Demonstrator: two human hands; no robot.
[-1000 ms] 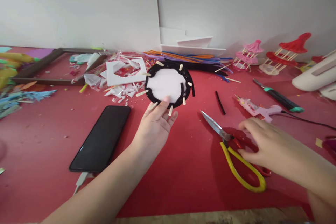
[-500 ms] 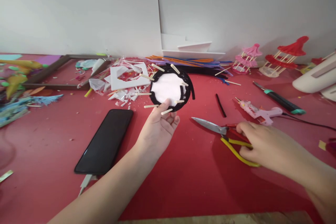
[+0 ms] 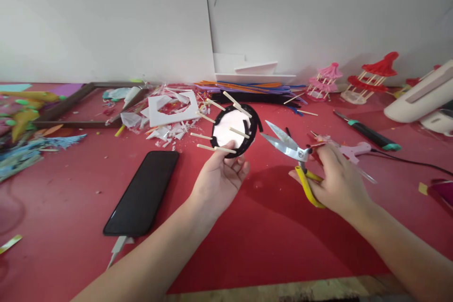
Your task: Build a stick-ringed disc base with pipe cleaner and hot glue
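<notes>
My left hand (image 3: pixel 222 177) grips the near edge of a round white disc (image 3: pixel 226 126), thumb on top and fingers beneath. Black fuzzy pipe cleaner (image 3: pixel 254 125) wraps the disc's rim, its loose end sticking out at the right. Several pale wooden sticks (image 3: pixel 239 132) stand up around the edge. In my right hand (image 3: pixel 336 179) is a pair of scissors (image 3: pixel 290 146) with red and yellow handles, held above the table. Their blades are apart and point left toward the loose end, without touching it.
A pink glue gun (image 3: pixel 356 151) lies beyond my right hand, near a black-and-green soldering-iron-like tool (image 3: pixel 371 134). A phone (image 3: pixel 143 193) with a cable lies at left. Foam scraps (image 3: pixel 173 108), pipe cleaners (image 3: pixel 255 87) and small carousel-like models (image 3: pixel 371 80) line the back.
My right hand has lifted the scissors off the table, moved them left and opened the blades. My left hand has shifted the disc slightly right and tilted it.
</notes>
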